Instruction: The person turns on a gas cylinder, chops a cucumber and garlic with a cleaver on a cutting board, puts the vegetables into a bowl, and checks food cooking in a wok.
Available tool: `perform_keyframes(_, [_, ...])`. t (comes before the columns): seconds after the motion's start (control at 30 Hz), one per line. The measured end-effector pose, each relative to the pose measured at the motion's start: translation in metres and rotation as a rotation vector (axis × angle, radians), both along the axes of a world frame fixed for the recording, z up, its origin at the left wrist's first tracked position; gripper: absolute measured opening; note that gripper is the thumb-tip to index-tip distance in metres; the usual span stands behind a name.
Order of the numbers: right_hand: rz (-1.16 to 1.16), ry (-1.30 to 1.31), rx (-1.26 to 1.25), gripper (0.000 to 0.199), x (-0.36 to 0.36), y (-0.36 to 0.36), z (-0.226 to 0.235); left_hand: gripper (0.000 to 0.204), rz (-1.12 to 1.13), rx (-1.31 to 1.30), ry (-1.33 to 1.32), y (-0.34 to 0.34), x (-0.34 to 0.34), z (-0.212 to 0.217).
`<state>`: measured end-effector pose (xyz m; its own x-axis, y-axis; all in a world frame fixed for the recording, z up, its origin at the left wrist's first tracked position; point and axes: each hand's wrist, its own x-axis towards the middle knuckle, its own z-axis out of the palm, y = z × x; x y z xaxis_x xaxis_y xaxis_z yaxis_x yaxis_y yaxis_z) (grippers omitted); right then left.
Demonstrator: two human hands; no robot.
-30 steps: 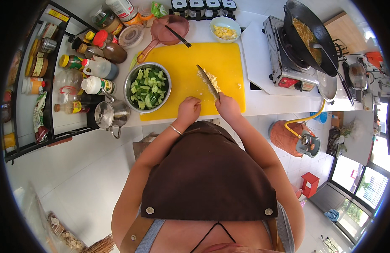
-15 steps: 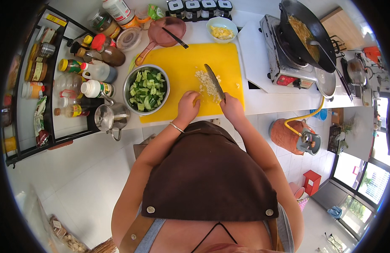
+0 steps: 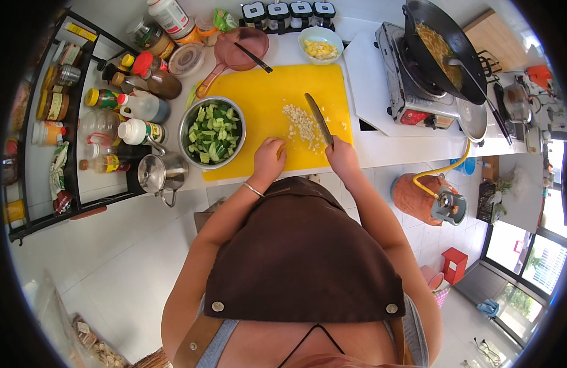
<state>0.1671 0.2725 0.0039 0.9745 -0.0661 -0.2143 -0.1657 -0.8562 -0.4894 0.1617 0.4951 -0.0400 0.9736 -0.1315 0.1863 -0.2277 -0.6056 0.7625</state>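
My right hand is closed around the handle of a kitchen knife, whose blade points away from me over the yellow cutting board. Just left of the blade lies a loose patch of finely chopped pale bits, like garlic. At the board's near edge my left hand is curled in, with nothing visible in its fingers. A steel bowl of cut green cucumber stands on the board's left part, beside that hand.
A pink pan with chopsticks and a bowl of yellow food stand behind the board. To the right, a wok sits on a portable stove. Bottles and a steel pitcher crowd the left.
The knife has shifted right, away from the chopped bits, with its blade turned flatter. My left hand has drawn slightly left and toward me, its fingers curling in more.
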Motion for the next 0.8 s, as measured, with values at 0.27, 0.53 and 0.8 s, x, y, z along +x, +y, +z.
perform_keyframes(0.27, [-0.133, 0.002, -0.035, 0.031, -0.008, -0.033, 0.009, 0.018, 0.011, 0.013, -0.02, 0.008, -0.007, -0.002])
perform_keyframes(0.53, [0.083, 0.004, -0.015, 0.026, 0.0, 0.014, -0.002, 0.017, 0.011, 0.076, 0.006, 0.004, -0.001, 0.002])
perform_keyframes(0.8, [0.142, -0.004, 0.036, 0.021, 0.003, 0.033, -0.001, 0.018, 0.025, 0.064, -0.003, 0.005, -0.006, 0.002])
